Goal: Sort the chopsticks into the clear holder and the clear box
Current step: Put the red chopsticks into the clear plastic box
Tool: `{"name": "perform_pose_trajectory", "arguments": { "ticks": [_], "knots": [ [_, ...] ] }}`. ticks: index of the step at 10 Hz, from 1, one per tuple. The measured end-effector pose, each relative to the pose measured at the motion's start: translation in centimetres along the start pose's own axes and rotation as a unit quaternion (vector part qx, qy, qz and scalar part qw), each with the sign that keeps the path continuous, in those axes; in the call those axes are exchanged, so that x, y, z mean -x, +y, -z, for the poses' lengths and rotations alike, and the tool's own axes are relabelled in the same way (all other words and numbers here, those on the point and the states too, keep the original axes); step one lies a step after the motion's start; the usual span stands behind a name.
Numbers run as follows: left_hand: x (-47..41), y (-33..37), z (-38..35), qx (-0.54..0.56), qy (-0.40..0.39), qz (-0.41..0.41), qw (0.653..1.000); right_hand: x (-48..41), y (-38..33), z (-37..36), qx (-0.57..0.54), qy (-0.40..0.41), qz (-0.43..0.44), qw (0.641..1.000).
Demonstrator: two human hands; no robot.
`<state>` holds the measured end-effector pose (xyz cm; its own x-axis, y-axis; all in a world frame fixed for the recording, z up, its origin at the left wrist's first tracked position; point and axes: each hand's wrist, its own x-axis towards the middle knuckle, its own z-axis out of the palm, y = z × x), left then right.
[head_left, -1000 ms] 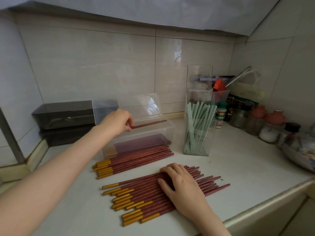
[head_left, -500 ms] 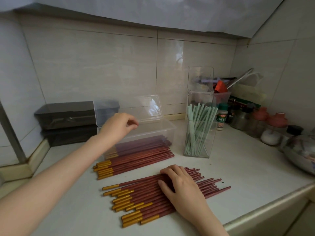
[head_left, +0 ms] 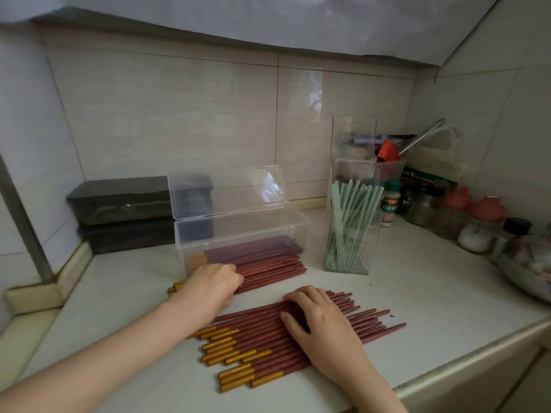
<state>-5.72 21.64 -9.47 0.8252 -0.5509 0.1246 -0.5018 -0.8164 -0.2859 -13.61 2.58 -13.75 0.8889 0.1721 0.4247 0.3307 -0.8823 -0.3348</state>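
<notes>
A clear box (head_left: 299, 225) stands open at the back, lid up, with red gold-ended chopsticks (head_left: 256, 248) lying inside. In front of it lies a pile of the same red chopsticks (head_left: 277, 271). My left hand (head_left: 211, 283) rests on that pile's left part, fingers curled down onto the sticks. A second, nearer pile of red chopsticks (head_left: 253, 347) is spread on the counter, and my right hand (head_left: 322, 326) lies flat on it, fingers apart. To the right, the clear holder (head_left: 365, 257) stands upright with pale green chopsticks (head_left: 351, 210) in it.
Two dark lidded boxes (head_left: 119, 204) are stacked at the back left. A taller clear container (head_left: 354, 144), a spice bottle (head_left: 390, 204), red-capped jars (head_left: 459, 204) and a metal bowl (head_left: 530, 269) crowd the right. The counter's edge (head_left: 477, 362) runs at the near right.
My left hand let a red chopstick go over the clear box, then came down and toward me onto the pile in front of the box. My right hand stayed flat on the near pile.
</notes>
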Motion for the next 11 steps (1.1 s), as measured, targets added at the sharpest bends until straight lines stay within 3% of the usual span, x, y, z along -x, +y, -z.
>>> {"name": "perform_pose_trajectory", "arguments": {
  "ticks": [1, 2, 4, 6, 9, 10, 11],
  "knots": [
    [0.2, 0.0, 0.1, 0.002, 0.008, -0.018, 1.000, 0.0, 0.1, -0.1, 0.000, 0.003, 0.000, 1.000],
    [0.5, -1.2, 0.8, 0.082, 0.096, -0.020, 0.992, 0.0, 0.1, -0.1, -0.001, 0.004, 0.002, 1.000],
    [-2.1, -5.3, 5.5, 0.174, 0.148, 0.068, 0.971, 0.0, 0.1, 0.0, -0.006, 0.004, 0.002, 1.000],
    [-6.2, -7.3, 5.3, 0.237, 0.065, 0.070, 0.967, 0.1, 0.0, 0.1, -0.007, -0.001, 0.001, 1.000],
    [-7.8, -7.5, 2.6, 0.286, 0.021, 0.092, 0.953, 0.1, 0.1, 0.0, -0.008, 0.003, 0.004, 1.000],
    [-6.8, -7.4, 2.8, 0.278, 0.055, 0.101, 0.954, 0.1, 0.2, -0.1, -0.008, 0.004, 0.003, 1.000],
    [-4.7, -5.6, 3.7, 0.250, 0.177, 0.089, 0.948, 0.1, 0.2, -0.1, -0.009, 0.008, 0.002, 1.000]
  ]
}}
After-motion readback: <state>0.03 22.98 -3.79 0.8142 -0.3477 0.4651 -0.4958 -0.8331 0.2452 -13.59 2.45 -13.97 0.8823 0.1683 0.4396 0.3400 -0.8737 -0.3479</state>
